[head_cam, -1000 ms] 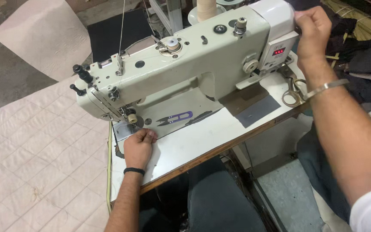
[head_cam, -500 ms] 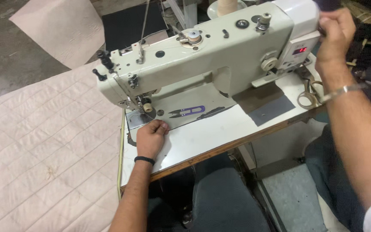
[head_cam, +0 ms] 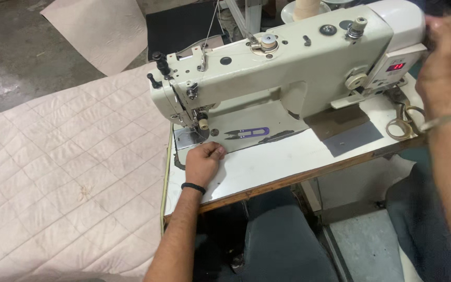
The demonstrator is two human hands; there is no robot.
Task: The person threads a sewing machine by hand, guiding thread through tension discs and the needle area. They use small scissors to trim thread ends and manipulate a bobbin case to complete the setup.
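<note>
At the left end of the table, the left hand rests knuckles-up, fingers curled loosely together, pinching nothing, fingertips just beside the needle plate under the sewing machine head. Right hand wraps the machine's right end near the handwheel; the grip itself is blurred, cannot tell how tight. Purple thread snips lie on the machine bed; scissors near the right edge. Quilted fabric spreads left of the table. Judgement: machine is heavy, rigid, smooth-enamelled; handwheel is the sensible hold.
</note>
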